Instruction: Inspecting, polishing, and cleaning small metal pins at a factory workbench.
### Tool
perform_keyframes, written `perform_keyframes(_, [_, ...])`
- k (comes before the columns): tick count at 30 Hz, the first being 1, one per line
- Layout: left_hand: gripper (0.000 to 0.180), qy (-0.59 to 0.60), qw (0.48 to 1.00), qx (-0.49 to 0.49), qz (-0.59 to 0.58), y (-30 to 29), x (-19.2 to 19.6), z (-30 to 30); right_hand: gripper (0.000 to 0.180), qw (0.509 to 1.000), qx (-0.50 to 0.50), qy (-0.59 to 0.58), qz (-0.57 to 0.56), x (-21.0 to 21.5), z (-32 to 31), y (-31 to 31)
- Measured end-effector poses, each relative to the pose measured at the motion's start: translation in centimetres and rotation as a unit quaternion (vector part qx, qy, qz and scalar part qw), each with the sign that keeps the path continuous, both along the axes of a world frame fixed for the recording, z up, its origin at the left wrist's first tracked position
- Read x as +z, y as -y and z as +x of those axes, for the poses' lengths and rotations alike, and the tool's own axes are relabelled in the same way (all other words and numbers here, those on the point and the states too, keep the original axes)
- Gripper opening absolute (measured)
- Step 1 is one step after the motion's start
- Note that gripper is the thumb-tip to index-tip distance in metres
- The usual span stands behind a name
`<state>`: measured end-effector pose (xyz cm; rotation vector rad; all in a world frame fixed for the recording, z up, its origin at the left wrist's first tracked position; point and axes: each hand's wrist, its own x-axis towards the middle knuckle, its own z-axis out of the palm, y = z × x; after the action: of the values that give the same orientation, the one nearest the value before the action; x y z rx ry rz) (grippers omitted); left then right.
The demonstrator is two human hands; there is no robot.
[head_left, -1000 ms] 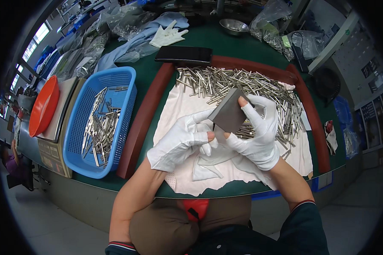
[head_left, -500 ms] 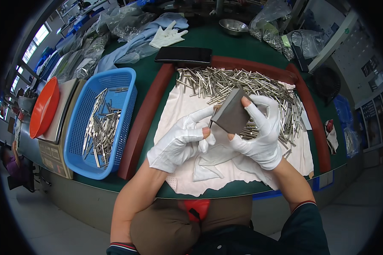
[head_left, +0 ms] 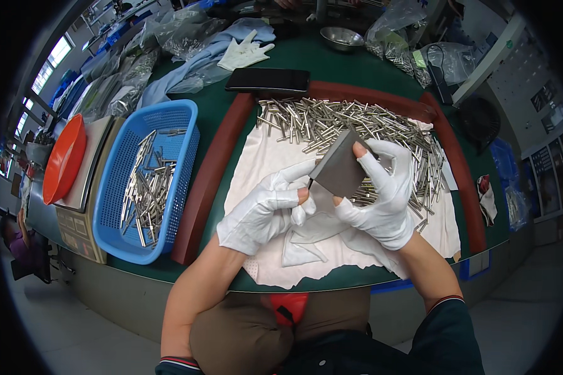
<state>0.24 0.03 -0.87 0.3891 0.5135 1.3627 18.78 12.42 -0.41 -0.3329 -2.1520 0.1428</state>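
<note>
My right hand [head_left: 386,203], in a white glove with bare fingertips, grips a dark grey flat-faced block [head_left: 341,170] by its right side, tilted above the cloth. At the block's left edge my gloved left hand [head_left: 263,209] is closed in a pinch. A thin dark sliver shows by its thumb tip, too small to name. Beyond and under the hands, many short shiny metal pins [head_left: 331,122] lie in a loose heap on a pale pink cloth [head_left: 247,172]. A crumpled white cloth [head_left: 306,247] lies below the block.
Dark red bars [head_left: 209,181] border the cloth on three sides. To the left stand a blue basket [head_left: 106,206] holding metal pins and a scale [head_left: 81,231] with an orange-red bowl [head_left: 65,159]. Behind lie a black phone [head_left: 268,80], a white glove [head_left: 247,51] and a metal bowl [head_left: 342,39].
Both hands and the block keep nearly the same pose. The block's broad face has turned slightly. The surroundings have shifted a little to the left in the picture.
</note>
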Motion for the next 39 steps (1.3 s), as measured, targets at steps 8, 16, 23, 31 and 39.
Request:
perform_keyframes(8, [0.068, -0.029, 0.999, -0.018, 0.007, -0.1, -0.1, -0.2, 0.075, 1.000, -0.009, -0.003, 0.023, 0.1, -0.3, 0.1])
perform_keyframes(16, [0.067, -0.101, 0.995, 0.000, -0.023, -0.1, 0.6, 0.5, 0.075, 1.000, -0.002, 0.000, 0.017, 0.2, -0.4, 0.0])
perform_keyframes(23, [0.065, -0.097, 0.995, -0.013, 0.006, 0.1, 0.3, -0.1, 0.075, 1.000, 0.004, -0.004, 0.022, 0.1, -0.5, 0.1])
perform_keyframes(31, [0.076, -0.193, 0.981, 0.021, -0.030, 0.2, 1.0, -0.1, 0.075, 0.999, 0.003, 0.011, 0.032, 0.2, -0.3, -0.3])
perform_keyframes(39, [0.076, -0.217, 0.975, 0.018, -0.034, 0.1, 0.5, -0.4, 0.075, 0.999, 0.004, 0.023, 0.037, 0.4, -0.4, -0.1])
